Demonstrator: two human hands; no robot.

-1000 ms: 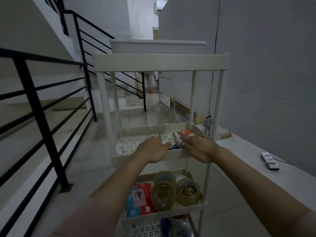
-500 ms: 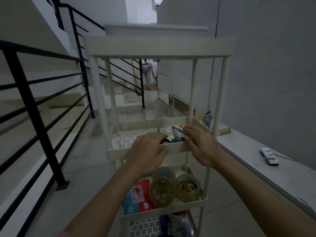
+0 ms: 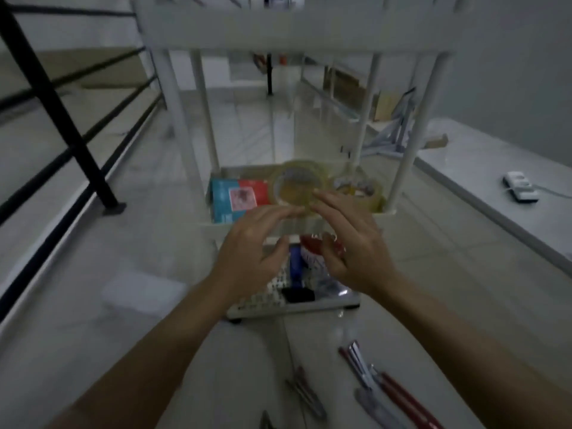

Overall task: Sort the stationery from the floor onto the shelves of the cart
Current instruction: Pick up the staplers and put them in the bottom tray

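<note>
Both hands have left the scissors shelf: left hand (image 3: 250, 252) and right hand (image 3: 349, 243) hover open, empty, before the cart (image 3: 297, 218); pens (image 3: 399, 394) wait on the floor's near edge.

On the cart (image 3: 399, 168), tape rolls (image 3: 298, 184) stand right of a box (image 3: 235, 196); what seem to be pens (image 3: 399, 394) lie on the floor (image 3: 123, 274) before the cart, railing (image 3: 52, 97) at its left.
</note>
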